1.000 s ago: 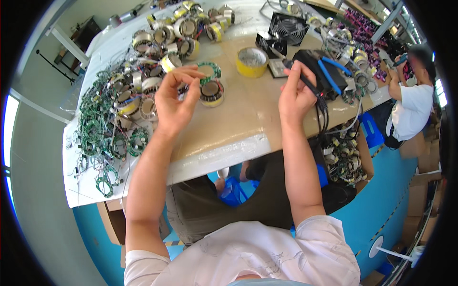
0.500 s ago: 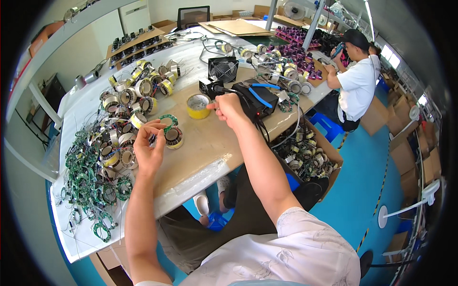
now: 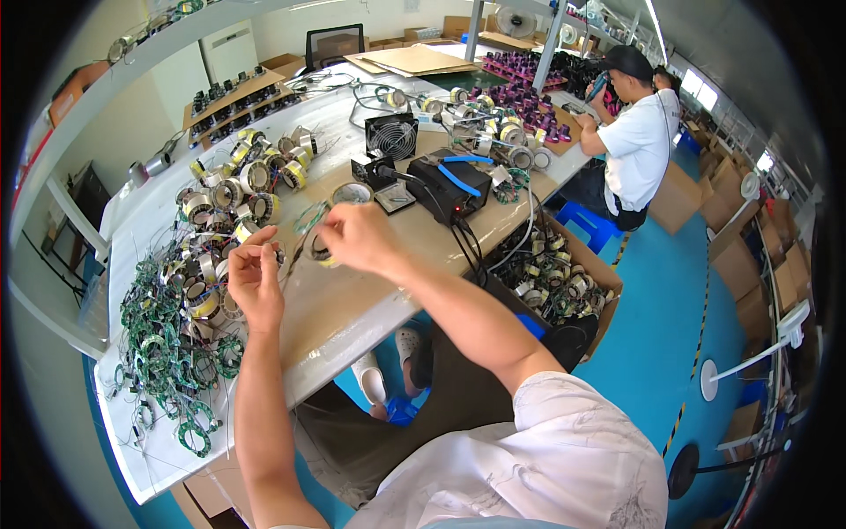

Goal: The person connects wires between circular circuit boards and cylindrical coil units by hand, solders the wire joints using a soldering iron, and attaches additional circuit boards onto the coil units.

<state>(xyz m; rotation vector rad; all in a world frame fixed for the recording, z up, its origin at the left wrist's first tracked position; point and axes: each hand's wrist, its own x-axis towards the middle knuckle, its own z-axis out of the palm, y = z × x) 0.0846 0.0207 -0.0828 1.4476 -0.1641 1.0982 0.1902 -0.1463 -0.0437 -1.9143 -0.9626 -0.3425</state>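
My left hand (image 3: 257, 280) is raised over the near part of the table, thumb and fingertips pinched together; what lies between them is too small to make out. To its right, my right hand (image 3: 359, 236) reaches across with fingers closed, and whatever they grip is hidden. A green ring-shaped circuit board (image 3: 309, 217), slightly blurred, shows just beyond the right fingertips. Partly covered by that hand is a wound motor stator (image 3: 322, 257) with yellow tape. Behind the hand stands a round yellow-sided pot (image 3: 352, 192), its lower part hidden.
Many stators (image 3: 256, 176) and a heap of green ring boards (image 3: 159, 326) with loose wires cover the left side. Blue-handled pliers (image 3: 460, 181) lie on a black box (image 3: 445, 198) near a small fan (image 3: 392, 137). A carton of stators (image 3: 564, 282) stands beside the table; a co-worker (image 3: 630, 141) sits beyond.
My right hand has moved left from beside the pot to the stator and ring board. My left hand has drawn slightly left and down, its fingertips now closer together.
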